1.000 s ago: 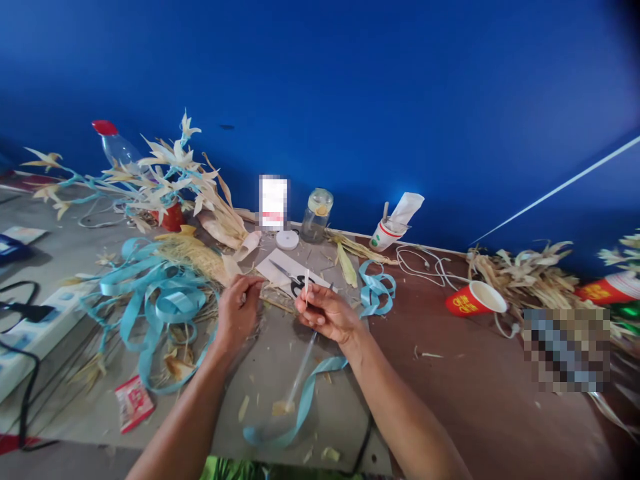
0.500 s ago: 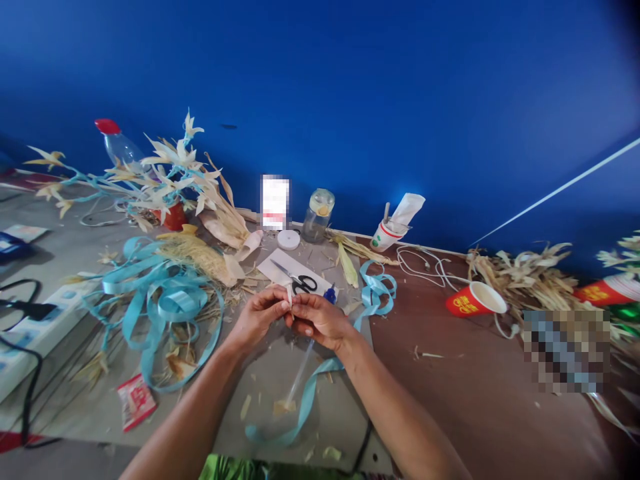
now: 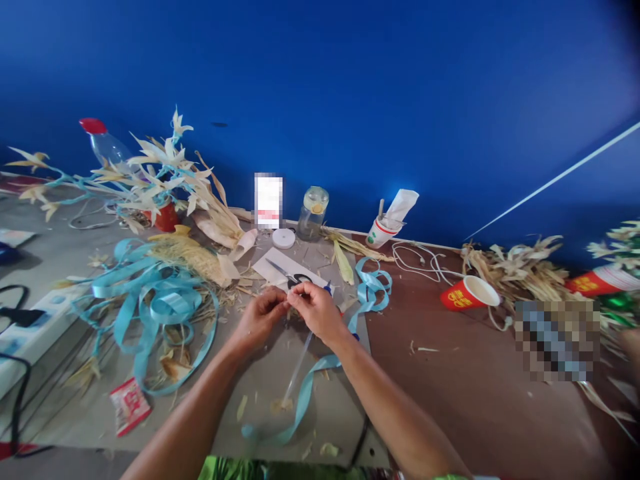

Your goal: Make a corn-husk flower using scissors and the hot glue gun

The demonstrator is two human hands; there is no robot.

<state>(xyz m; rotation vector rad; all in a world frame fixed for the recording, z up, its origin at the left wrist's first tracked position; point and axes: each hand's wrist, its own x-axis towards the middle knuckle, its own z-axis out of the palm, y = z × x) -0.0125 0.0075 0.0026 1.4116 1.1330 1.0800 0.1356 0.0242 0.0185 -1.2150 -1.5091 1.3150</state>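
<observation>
Over the middle of the table, my left hand and my right hand meet with their fingertips pinched together. What lies between the fingers is too small and too covered to make out. Just beyond them, black-handled scissors rest on a white card. A translucent stick slants down from under my right hand, and a blue part shows behind that hand. Light-blue ribbon runs below my right wrist. Shredded husk bits lie around.
Left are a heap of blue ribbon, husk flowers, a power strip and a red packet. Behind stand a glass jar and white roll. A red paper cup lies right; a blurred hand shows at the edge.
The pale strip seen between my fingertips before is now hidden. My right hand has turned more over the top, its fingers closer together. The view has shifted slightly right.
</observation>
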